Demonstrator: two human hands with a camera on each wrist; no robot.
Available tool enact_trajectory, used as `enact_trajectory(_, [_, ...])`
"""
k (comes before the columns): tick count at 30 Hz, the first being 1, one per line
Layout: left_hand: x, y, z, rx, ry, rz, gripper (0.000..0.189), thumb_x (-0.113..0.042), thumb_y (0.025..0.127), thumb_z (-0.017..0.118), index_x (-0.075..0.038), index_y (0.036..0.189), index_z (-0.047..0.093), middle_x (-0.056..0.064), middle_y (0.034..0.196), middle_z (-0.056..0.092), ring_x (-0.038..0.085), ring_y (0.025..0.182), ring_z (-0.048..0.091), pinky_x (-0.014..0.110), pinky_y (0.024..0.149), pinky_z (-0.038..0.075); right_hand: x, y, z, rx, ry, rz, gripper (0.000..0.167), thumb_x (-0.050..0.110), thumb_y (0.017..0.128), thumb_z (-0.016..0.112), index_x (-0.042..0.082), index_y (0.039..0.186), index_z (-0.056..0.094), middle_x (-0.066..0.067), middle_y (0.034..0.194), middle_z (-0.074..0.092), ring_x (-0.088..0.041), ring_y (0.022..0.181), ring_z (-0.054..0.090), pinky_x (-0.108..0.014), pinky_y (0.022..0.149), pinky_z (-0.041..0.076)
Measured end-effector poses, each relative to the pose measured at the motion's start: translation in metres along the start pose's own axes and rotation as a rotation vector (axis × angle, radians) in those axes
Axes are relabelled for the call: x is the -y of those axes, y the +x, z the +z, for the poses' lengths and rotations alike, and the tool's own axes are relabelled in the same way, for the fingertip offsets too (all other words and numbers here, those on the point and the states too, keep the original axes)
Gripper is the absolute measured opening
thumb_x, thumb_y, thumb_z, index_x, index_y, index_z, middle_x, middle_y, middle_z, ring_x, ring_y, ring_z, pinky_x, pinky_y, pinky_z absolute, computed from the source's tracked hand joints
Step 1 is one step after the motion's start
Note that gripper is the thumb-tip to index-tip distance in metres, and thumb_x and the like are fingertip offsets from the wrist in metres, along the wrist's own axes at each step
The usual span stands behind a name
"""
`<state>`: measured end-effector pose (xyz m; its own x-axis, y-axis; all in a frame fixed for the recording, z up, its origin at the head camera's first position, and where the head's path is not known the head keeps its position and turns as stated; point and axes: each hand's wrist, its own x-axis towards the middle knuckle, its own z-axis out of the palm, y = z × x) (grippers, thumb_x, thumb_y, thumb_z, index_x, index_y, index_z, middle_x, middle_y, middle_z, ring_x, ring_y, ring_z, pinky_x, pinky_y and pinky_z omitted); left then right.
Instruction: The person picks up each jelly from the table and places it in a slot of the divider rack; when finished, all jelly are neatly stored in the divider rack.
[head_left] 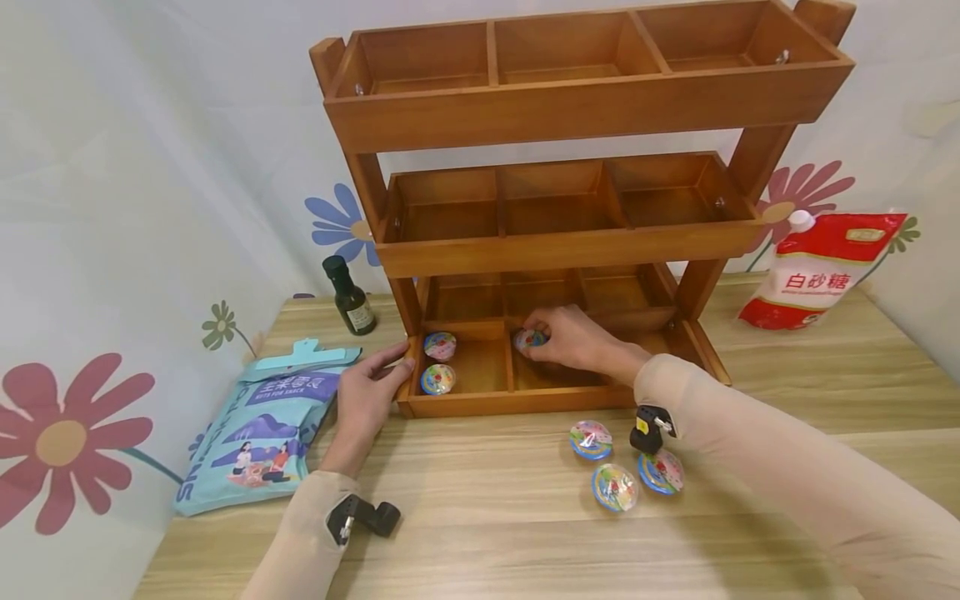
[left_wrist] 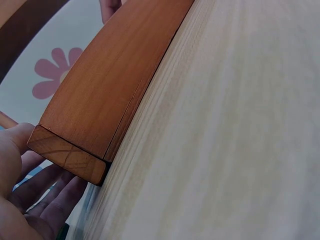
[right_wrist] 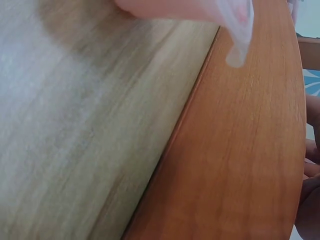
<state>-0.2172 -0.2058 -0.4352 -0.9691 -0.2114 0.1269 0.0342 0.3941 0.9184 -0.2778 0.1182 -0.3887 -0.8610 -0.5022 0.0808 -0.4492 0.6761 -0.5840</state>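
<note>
The right hand (head_left: 570,337) pinches a small jelly cup (head_left: 529,338) with a printed lid, low in the middle compartment of the bottom tier of a wooden rack (head_left: 480,405). In the right wrist view, that hand (right_wrist: 312,165) is partly hidden by the tier's front board. Fairly straight, the fingers of the left hand (head_left: 366,400) rest against the rack's lower left end, also in the left wrist view. Two jelly cups, one pink (head_left: 440,346) and one yellow (head_left: 438,379), sit in the left compartment. Three more (head_left: 591,439) lie on the table before the rack.
A blue snack bag (head_left: 262,433) with a clip lies at the left, a dark bottle (head_left: 349,297) behind it. To the rack's right stands a red and white sugar pouch (head_left: 821,271). The rack's upper tiers (head_left: 585,112) overhang the bottom one.
</note>
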Motion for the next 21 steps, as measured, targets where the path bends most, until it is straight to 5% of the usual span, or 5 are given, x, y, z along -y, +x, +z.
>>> enact_trajectory(21, [-0.0005,0.0002,-0.0005,0.008,0.005,-0.002,0.035,-0.023,0.098,0.078,-0.015,0.132,0.077,0.008,0.13,0.074,0.023,0.109,0.074,0.016,0.081,0.054,-0.0012,-0.0044,-0.0012,-0.005,0.056,0.037,0.044,0.028,0.099,0.078,-0.001,0.13,0.07,-0.016,0.123,0.074,-0.034,0.113,0.071,-0.047,0.098,0.057])
